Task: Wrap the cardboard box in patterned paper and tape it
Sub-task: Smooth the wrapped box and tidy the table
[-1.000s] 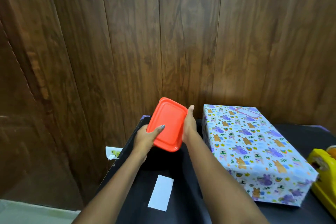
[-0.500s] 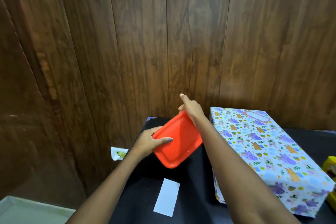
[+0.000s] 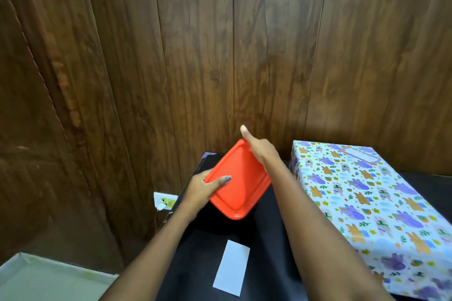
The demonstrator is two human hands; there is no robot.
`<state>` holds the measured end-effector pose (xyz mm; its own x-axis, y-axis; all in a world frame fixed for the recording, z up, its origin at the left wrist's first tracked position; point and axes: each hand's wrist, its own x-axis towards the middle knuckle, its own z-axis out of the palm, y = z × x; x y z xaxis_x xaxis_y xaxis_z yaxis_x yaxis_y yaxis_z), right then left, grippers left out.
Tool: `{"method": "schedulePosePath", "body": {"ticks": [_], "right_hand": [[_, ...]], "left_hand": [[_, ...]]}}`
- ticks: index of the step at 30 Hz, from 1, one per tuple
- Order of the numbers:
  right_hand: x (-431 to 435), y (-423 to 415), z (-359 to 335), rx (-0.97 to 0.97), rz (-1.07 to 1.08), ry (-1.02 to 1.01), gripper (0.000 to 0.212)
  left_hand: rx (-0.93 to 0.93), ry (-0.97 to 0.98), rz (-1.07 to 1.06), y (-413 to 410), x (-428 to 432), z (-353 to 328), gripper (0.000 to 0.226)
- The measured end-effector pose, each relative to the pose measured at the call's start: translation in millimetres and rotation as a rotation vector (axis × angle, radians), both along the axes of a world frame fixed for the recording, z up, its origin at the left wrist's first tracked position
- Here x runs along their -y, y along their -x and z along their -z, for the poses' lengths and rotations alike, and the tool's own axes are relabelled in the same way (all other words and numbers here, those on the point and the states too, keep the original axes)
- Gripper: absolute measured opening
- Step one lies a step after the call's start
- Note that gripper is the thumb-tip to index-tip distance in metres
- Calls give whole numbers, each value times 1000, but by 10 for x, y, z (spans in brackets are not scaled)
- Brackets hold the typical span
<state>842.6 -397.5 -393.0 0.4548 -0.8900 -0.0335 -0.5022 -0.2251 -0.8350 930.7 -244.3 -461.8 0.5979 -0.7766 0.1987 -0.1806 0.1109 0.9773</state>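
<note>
Lid (image 3: 241,186), one, between left hand (image 3: 198,190) and right hand (image 3: 260,151); one wrapped box (image 3: 367,203).

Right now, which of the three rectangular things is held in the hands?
The orange-red plastic lid, between left hand and right hand; the white paper slip and pattern-wrapped box lie on the table.

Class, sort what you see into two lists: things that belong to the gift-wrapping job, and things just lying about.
Belongs to the job: wrapped box in patterned paper, resting on the black table.

Just lying about: red lid, held by left hand and right hand; white paper slip on the table; wall socket.
</note>
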Motion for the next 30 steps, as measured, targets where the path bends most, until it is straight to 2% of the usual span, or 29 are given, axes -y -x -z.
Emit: {"method": "schedulePosePath", "body": {"ticks": [3,5,7,9,12,13,15,18,21,25,30], "right_hand": [[-58,-31,129,-136,73,134,86],[-49,-91,135,-151,73,151,86],[15,-188,195,-98,41,57,89],[71,-291,313,10,80,-51,84],[64,-403,619,138,71,-295,54],[25,-429,709,196,35,-375,44],[-12,-483,857,307,5,-440,37],[30,-570,950,389,67,-346,35],[41,-682,970,405,36,-331,45],[111,-805,959,295,-41,-276,63],[196,-875,917,240,-83,-276,66]], "left_hand": [[-48,-22,-3,7,10,80,8],[-80,-23,-17,-33,44,106,7],[-107,-27,-37,-124,89,127,7],[-179,-36,-102,-286,214,197,10],[-295,-89,-230,-518,488,364,23],[-283,-121,-277,-560,591,396,28],[-166,-220,-400,-616,777,443,40],[79,-430,-521,-667,958,446,45],[125,-445,-473,-802,1087,468,40],[210,-468,-449,-1016,1180,477,39],[184,-463,-417,-1142,1225,439,35]]}}
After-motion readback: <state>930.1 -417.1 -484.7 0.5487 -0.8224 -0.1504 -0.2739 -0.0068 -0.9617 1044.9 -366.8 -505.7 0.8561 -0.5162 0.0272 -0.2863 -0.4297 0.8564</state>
